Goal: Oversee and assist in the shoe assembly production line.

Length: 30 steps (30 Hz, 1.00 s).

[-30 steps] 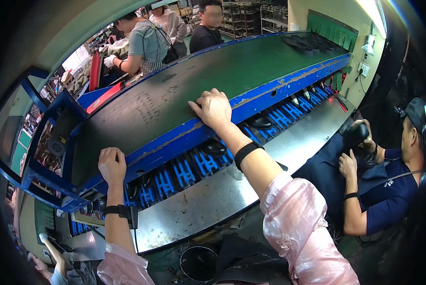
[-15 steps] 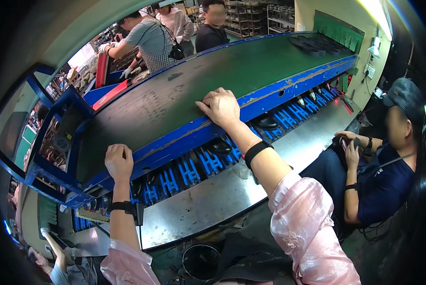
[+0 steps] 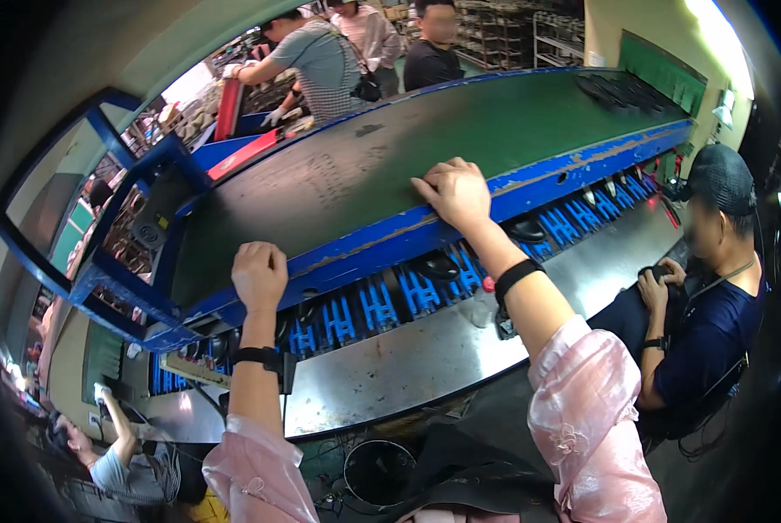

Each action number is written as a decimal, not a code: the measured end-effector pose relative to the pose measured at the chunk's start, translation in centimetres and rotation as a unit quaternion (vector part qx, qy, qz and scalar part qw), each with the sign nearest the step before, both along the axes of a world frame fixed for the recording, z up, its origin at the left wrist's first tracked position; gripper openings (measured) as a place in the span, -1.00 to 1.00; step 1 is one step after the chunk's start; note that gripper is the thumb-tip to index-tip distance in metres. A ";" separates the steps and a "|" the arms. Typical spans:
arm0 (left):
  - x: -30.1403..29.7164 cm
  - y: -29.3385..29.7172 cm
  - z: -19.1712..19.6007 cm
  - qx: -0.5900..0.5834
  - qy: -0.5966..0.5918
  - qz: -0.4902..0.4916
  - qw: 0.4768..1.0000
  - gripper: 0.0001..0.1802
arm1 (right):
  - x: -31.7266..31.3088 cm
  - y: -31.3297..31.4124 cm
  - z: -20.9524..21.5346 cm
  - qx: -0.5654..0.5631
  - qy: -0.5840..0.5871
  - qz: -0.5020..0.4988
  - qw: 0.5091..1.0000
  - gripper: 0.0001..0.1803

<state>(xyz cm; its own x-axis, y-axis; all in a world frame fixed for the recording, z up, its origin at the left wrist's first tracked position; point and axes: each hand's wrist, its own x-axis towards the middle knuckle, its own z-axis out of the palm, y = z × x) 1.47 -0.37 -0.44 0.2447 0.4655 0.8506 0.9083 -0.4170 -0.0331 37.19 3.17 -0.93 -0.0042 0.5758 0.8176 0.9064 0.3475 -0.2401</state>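
Note:
My left hand is curled into a loose fist and rests on the near edge of a green-black conveyor belt. Farther right, my right hand lies on the same edge, its fingers folded and the thumb sticking out to the left. Nothing shows in either hand. A scuffed blue rail runs along the belt under both wrists. Several flat black pieces, looking like soles, are heaped at the belt's far right end.
Below the rail, blue racks line a lower level, with a dark shiny rounded piece among them. A metal shelf runs nearer me, above a black bucket. A capped co-worker sits at right holding something dark; others stand beyond the belt.
The whole view has shifted, so the scene sits farther right. Both my hands keep their places on the belt's edge. The seated co-worker's head and hands have moved slightly.

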 end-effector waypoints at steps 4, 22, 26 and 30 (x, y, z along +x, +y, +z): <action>-0.1 -0.3 0.2 -0.001 -0.003 0.005 1.000 -0.89 | -0.2 -0.1 -0.1 -0.025 0.000 0.003 1.000 -0.66; -0.1 -0.2 0.2 0.003 -0.006 0.011 1.000 -0.84 | -0.7 -0.2 0.3 0.009 0.003 -0.029 1.000 -0.65; 0.0 -0.4 0.3 -0.006 -0.005 0.014 1.000 -0.84 | -0.7 -0.2 0.3 0.012 0.006 -0.033 0.999 -0.65; 0.0 -0.3 0.3 0.002 -0.005 0.011 1.000 -0.83 | -0.8 -0.1 0.3 0.026 0.010 -0.032 0.999 -0.64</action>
